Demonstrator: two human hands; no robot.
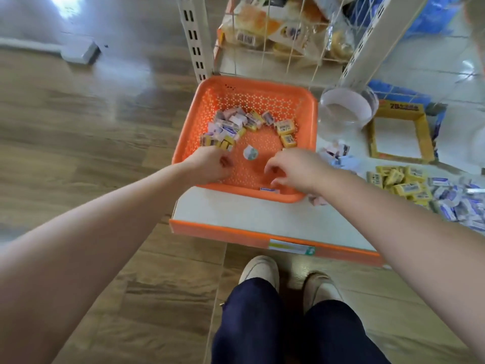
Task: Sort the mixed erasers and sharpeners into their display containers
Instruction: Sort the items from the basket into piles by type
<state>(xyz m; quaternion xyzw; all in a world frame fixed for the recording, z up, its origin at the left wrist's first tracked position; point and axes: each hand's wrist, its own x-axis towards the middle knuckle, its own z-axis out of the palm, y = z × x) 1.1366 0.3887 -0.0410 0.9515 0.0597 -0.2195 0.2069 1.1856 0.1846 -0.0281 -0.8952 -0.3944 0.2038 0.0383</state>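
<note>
An orange perforated basket (311, 119) sits on a low shelf and holds several mixed erasers (236, 124), some yellow, some purple-and-white. My left hand (210, 165) is inside the basket at its left side. Its fingers are curled, with the knuckles against the yellow erasers (225, 143), and whether it holds one is hidden. My right hand (294, 169) hovers over the basket's near right corner with fingers apart and bent down. It is just above a single blue-and-white eraser (270, 189) and holds nothing visible.
Right of the basket stand a clear jar (343, 111) and a yellow display box (375, 143). Sorted heaps of yellow erasers (401, 179) and purple-white erasers (456, 203) lie on the shelf (236, 211). Wire racks with packaged goods (265, 24) rise behind. My shoes (259, 270) are below the shelf edge.
</note>
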